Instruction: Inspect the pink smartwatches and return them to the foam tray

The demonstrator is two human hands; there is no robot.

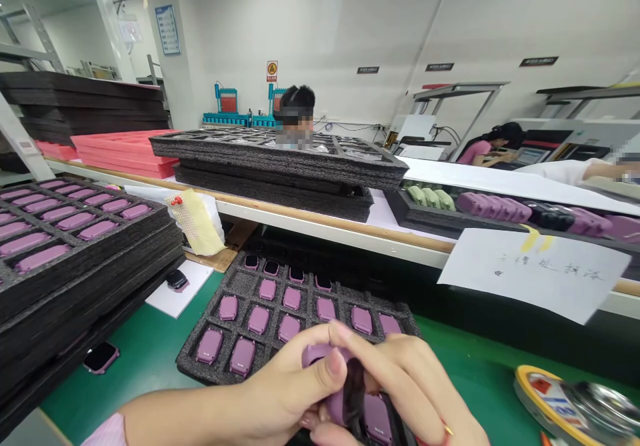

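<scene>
Between my two hands is a purple smartwatch case (pixel 337 405), its dark side turned right and partly covered by fingers. My left hand (pixel 285 379) grips it from the left, thumb across the front. From the right, my right hand (pixel 405 373) closes on the same case with fingers bent over its top. Under and behind the hands lies a black foam tray (pixel 197 374) whose pockets hold several purple watch cases (pixel 259 321). Most show their purple backs; a few in the far row show dark screens. Another purple case (pixel 377 419) lies just below my right hand.
Stacked foam trays (pixel 90 286) with purple cases rise at left. Single watches lie on a white card (pixel 177 281) and the green mat (pixel 101 358). A yellow-rimmed round object (pixel 555 406) is at right. A shelf (pixel 320 223) crosses ahead; people sit beyond.
</scene>
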